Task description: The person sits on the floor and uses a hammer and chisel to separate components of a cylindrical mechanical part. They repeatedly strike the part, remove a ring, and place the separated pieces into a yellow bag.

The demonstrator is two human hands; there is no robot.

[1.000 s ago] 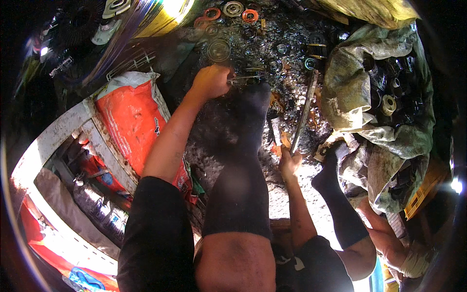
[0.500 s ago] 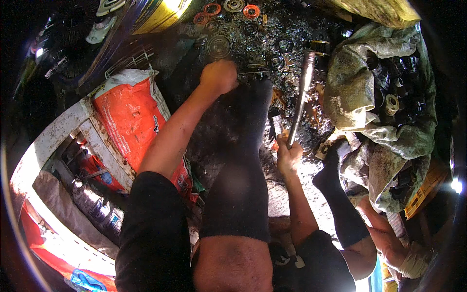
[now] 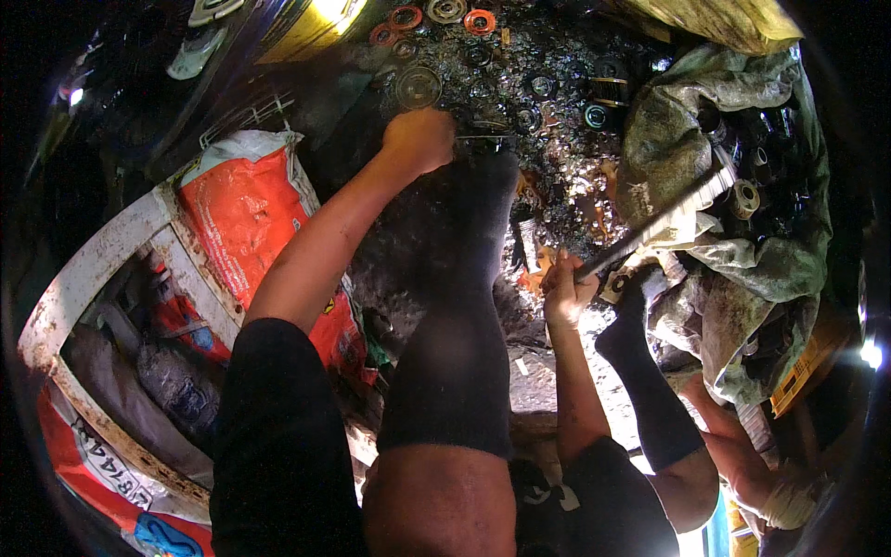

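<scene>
My right hand (image 3: 568, 292) grips one end of a long metal bar (image 3: 654, 223). The bar slants up and to the right, its far end blurred over the edge of a grey woven sack (image 3: 664, 121). My left hand (image 3: 418, 141) is closed in a fist farther away, left of the bar. What it holds, if anything, is hidden; a thin metal strip (image 3: 487, 137) shows just right of its fingers. Beyond the fist lies a round metal disc (image 3: 419, 88). A short ribbed metal piece (image 3: 529, 243) lies left of my right hand.
Oily ground holds orange rings (image 3: 479, 21), a dark cylinder (image 3: 610, 90) and many small parts. The open sack contains metal parts. At left stand a rusty white frame (image 3: 88, 246) and a red bag (image 3: 246, 218). Another person's arm (image 3: 729, 441) shows at lower right.
The metal bar has swung from nearly upright down to the right, with my right hand turning and shifting slightly right. My left fist has stayed almost in place.
</scene>
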